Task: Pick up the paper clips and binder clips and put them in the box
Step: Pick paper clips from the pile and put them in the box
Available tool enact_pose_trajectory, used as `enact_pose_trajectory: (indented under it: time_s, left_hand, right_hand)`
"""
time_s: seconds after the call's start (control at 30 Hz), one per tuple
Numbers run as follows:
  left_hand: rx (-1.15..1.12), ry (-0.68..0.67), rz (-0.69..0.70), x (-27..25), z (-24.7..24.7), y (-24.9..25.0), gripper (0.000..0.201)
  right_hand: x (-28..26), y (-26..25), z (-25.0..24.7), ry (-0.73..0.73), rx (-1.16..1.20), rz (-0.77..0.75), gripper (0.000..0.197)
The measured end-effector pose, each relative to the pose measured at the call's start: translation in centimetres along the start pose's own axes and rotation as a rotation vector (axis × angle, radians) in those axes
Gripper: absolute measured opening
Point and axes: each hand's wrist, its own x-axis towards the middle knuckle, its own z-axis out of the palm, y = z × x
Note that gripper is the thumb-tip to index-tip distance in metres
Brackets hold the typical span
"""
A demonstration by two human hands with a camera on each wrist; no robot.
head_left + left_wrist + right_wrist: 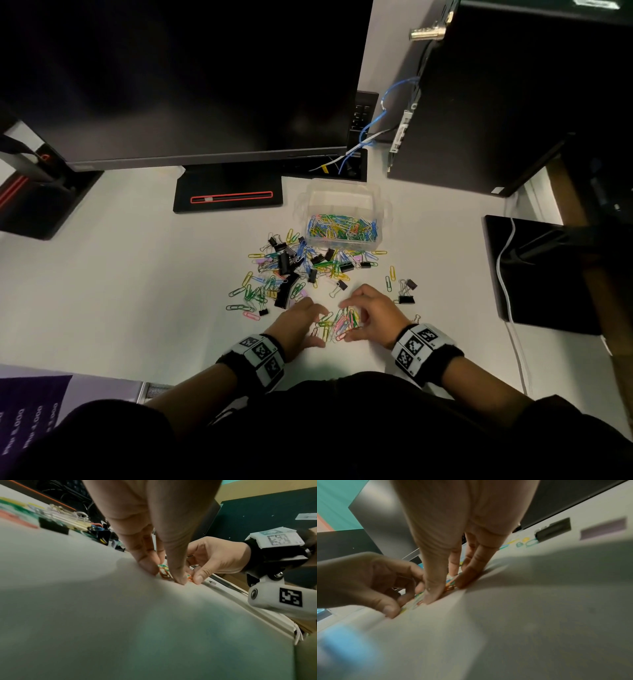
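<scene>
A small heap of coloured paper clips (339,323) lies on the white desk close to me. My left hand (320,325) and right hand (346,322) curl around it from either side, fingertips and thumbs down on the desk. In the left wrist view, the left hand (164,573) pinches clips between thumb and fingers. The right wrist view shows the right hand (447,588) doing the same. Farther back stands the clear plastic box (380,209), with many paper clips inside. A scattered pile of paper clips and black binder clips (301,270) lies between the box and my hands.
A few binder clips (406,291) lie apart to the right. A monitor (178,78) with a black stand base (227,198) is at the back, a computer tower (496,96) at the back right, and a black pad (534,274) with a white cable on the right.
</scene>
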Motion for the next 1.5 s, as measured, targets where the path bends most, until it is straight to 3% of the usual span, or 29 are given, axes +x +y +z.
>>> enact_pose_trajectory:
  time_s: [0.23,0.4,0.8,0.97,1.1,1.27,1.37,1.43,1.5]
  left_hand:
    - [-0.026,0.095,0.027,1.7,0.4,0.8,0.041]
    - [0.037,0.079,0.041,2.2,0.6,1.0,0.032]
    - [0.312,0.035,0.078,3.0,0.0,0.4,0.021]
    - [0.58,-0.014,0.133,2.6,-0.2,1.2,0.035]
    - [0.723,-0.055,0.197,3.1,-0.5,1.2,0.034]
    - [0.838,-0.093,0.333,3.0,-0.7,1.1,0.03]
    - [0.947,-0.113,0.338,3.2,-0.9,0.6,0.018]
    - [0.973,-0.046,0.349,3.4,-1.0,0.5,0.015]
    - [0.959,-0.117,0.363,3.6,-0.8,0.5,0.022]
  right_hand:
    - [0.6,-1.3,0.4,0.058,-0.036,0.044,0.028]
    - [0.8,-2.2,0.3,0.055,-0.128,0.053,0.01]
    - [1.3,-1.3,-2.5,0.12,-0.06,0.193,0.011]
    - [2.6,-2.7,-5.6,0.228,0.042,0.232,0.01]
    - [5.5,-4.6,-9.2,0.319,0.115,0.206,0.012]
    - [9.9,-4.8,-11.4,0.428,0.009,0.245,0.011]
    - [11.1,-4.3,-11.1,0.391,-0.055,0.243,0.01]
    - [11.0,-3.9,-10.8,0.339,-0.112,0.219,0.016]
    - [10.2,-3.7,-10.7,0.336,-0.155,0.163,0.02]
